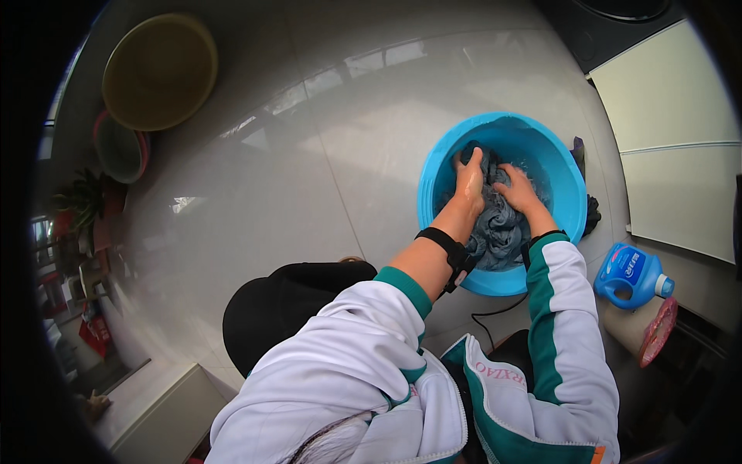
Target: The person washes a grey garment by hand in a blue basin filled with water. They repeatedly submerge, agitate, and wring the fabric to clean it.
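Observation:
A bundle of wet grey-blue cloth (pixel 501 232) lies in water inside a round blue basin (pixel 568 166) on the floor. My left hand (pixel 468 182) reaches over the left part of the bundle, its fingers curled into the cloth and partly hidden. To its right, my right hand (pixel 522 190) has its thumb and fingers bent round a fold of the same cloth. Both hands are wet and close together within the basin's rim. What garment the cloth is cannot be made out.
A blue detergent bottle (pixel 630 274) is on the right, beside a pinkish-rimmed container (pixel 657 332). Pale cabinet fronts (pixel 672 139) border the right side. A large tan basin (pixel 160 71), smaller tubs (pixel 122 147) and a potted plant (pixel 81 193) stand at the far left.

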`<act>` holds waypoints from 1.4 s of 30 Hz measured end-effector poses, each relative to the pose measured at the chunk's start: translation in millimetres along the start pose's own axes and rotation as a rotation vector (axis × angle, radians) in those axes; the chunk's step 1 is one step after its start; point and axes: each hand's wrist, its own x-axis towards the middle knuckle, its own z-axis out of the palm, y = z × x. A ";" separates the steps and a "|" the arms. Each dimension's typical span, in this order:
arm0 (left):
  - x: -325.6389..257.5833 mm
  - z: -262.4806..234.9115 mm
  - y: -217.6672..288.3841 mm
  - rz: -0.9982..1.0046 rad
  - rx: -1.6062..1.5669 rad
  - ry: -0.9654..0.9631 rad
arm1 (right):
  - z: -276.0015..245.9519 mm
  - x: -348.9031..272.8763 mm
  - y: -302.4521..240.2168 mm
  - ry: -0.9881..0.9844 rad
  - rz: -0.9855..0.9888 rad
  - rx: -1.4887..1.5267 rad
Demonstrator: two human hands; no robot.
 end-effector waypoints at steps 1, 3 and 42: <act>2.1 -1.6 -3.5 0.000 0.017 0.018 | -0.1 -2.4 -0.8 0.135 0.092 -0.090; 8.9 -6.5 -8.0 0.011 0.052 0.062 | 2.5 -6.7 -1.8 0.312 0.153 -0.033; -18.4 36.3 16.8 0.272 0.925 0.136 | -12.7 -12.8 1.2 0.054 -0.177 0.067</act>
